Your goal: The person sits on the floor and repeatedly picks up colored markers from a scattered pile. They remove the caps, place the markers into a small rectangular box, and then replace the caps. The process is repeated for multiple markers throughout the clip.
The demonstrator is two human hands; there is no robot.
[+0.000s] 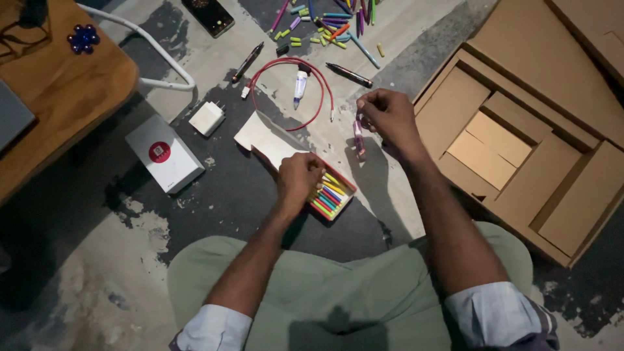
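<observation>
The left hand (pixel 298 177) rests at the centre of the frame on an open box of coloured pens (pixel 330 193), fingers curled down onto the pens inside, whether pinching one cannot be told; the box's pale flap (pixel 265 138) stands open toward the upper left. The right hand (pixel 385 114), right of centre and higher in the frame, has its fingers drawn narrow around the top of a purple pen (pixel 358 140), which hangs down from the fingertips toward the floor. The concrete floor (pixel 227 195) is patchy, dark and light. Just above the box lies a red cable (pixel 323 84) looped around a small white tube (pixel 299 86), with a black marker (pixel 349 75) to its right and another (pixel 247 62) to its left. A scatter of loose pens and caps (pixel 331 26) lies at top centre. A white charger plug (pixel 207 118) and a white box (pixel 164 153) sit left of centre. A wooden table (pixel 65 91) fills the upper left, flattened cardboard packaging (pixel 520 130) the right
</observation>
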